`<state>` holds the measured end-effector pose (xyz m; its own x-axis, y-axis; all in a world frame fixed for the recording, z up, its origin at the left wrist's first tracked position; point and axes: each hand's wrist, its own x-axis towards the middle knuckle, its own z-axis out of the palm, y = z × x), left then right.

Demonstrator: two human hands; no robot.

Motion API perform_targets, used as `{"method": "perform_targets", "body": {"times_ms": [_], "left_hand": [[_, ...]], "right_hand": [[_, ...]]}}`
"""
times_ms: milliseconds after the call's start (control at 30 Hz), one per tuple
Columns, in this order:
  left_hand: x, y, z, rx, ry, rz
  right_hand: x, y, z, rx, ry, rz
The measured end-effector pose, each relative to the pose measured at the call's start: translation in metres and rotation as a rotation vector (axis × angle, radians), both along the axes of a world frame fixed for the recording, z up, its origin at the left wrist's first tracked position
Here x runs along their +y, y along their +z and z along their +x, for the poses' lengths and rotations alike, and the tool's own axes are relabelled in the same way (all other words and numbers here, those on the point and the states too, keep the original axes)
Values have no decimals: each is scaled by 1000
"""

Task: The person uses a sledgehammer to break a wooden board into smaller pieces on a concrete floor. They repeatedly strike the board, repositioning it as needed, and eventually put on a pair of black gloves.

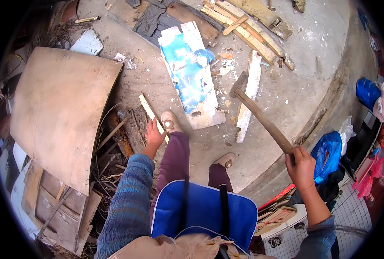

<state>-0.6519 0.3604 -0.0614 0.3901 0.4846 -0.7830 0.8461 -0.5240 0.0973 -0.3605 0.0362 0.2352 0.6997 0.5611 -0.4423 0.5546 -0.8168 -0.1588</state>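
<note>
My right hand is closed around the end of a long wooden handle. It belongs to a hammer, whose dark head hangs over the floor, next to a white-painted board. My left hand is open, fingers and thumb apart, beside a narrow pale wood strip. The strip slants past my shoe, and I cannot tell whether my fingers touch it. Ahead of my feet lies a wide board with torn blue and white covering.
A large plywood sheet leans over sticks and debris on the left. Planks and dark sheeting lie at the far side. Blue plastic bags and flattened cardboard are at the right. A blue apron-like panel covers my lap.
</note>
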Motion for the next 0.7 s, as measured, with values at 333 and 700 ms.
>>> {"method": "perform_targets", "body": {"times_ms": [333,700], "left_hand": [[-232,198,-389,193,658,245],[-210,250,-273,-169,1341,-385]], "right_hand": [[28,-25,-9,-114,133,107],[-15,-30,-25,58,7,-230]]}}
